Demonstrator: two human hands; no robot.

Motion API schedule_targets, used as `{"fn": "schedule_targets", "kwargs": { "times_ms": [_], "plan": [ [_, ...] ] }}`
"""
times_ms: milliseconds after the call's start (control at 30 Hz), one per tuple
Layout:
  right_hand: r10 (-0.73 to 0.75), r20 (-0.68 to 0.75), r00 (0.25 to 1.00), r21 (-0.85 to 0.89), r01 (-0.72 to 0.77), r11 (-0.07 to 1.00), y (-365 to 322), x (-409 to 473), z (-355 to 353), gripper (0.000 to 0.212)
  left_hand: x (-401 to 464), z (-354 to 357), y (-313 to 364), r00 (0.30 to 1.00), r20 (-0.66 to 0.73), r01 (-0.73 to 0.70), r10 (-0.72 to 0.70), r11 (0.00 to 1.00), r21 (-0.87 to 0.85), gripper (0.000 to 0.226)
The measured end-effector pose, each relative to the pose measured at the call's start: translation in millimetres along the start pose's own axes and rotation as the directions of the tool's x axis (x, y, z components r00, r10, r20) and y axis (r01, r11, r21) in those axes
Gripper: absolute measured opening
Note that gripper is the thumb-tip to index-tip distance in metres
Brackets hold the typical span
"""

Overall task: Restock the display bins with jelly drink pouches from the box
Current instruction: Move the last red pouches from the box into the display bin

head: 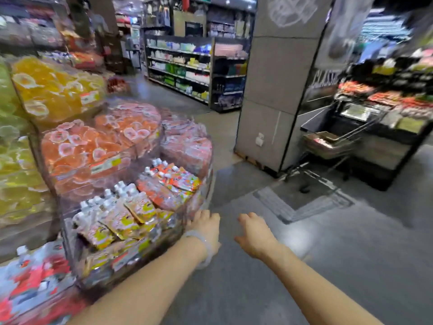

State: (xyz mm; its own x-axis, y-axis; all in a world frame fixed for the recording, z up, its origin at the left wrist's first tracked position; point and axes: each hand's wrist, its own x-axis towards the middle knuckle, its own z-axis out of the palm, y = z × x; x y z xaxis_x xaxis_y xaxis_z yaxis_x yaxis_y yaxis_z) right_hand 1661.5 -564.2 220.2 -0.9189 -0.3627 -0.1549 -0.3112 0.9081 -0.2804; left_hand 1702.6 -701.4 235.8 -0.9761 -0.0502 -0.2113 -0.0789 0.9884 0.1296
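Reaching forward: two hands, left hand [206, 225] beside two clear pouch bins [131, 231], right hand [254, 235]; both grips empty, fingers loose

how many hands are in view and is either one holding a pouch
2. The left hand is at the front edge of the pouch bin, holding nothing that shows. The right hand hangs over the floor, empty. No pouch in either.

Only the pale letters "CLASS", cut off at their right end, can be read on a dark banner [325, 78] hanging just right of the grey pillar [278, 78], while the price tags on the display bins [105, 165] are too blurred to read.
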Motion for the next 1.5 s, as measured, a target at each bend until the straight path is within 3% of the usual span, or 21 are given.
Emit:
{"fn": "schedule_targets", "kwargs": {
  "times_ms": [367, 733, 1133, 1333, 1500],
  "plan": [
    [0.328, -0.058, 0.943, 0.132, -0.318, 0.939, 184, 7, -53, 0.051, 118, 0, 192, 0.950, 0.074, -0.311, 0.305, 0.945, 0.105, 0.066],
    [0.434, -0.120, 0.893, 0.119, -0.421, 0.899, 344, 155, -162, 0.049, 335, -63, 319, 0.908, 0.027, -0.418, 0.417, 0.907, 0.055, 0.064],
    [0.456, -0.113, 0.883, 0.089, -0.448, 0.890, 524, 322, -209, 0.049, 553, -67, 448, 0.893, 0.113, -0.450, 0.437, 0.881, 0.148, 0.056],
    [0.424, -0.090, 0.901, 0.083, -0.418, 0.905, 629, 435, -268, 0.033, 688, -89, 508, 0.929, 0.127, -0.360, 0.347, 0.928, 0.098, 0.050],
    [0.389, -0.052, 0.920, 0.088, -0.384, 0.919, 682, 534, -298, 0.040, 789, -101, 534, 0.946, 0.116, -0.313, 0.304, 0.947, 0.069, 0.058]
  ]
}}
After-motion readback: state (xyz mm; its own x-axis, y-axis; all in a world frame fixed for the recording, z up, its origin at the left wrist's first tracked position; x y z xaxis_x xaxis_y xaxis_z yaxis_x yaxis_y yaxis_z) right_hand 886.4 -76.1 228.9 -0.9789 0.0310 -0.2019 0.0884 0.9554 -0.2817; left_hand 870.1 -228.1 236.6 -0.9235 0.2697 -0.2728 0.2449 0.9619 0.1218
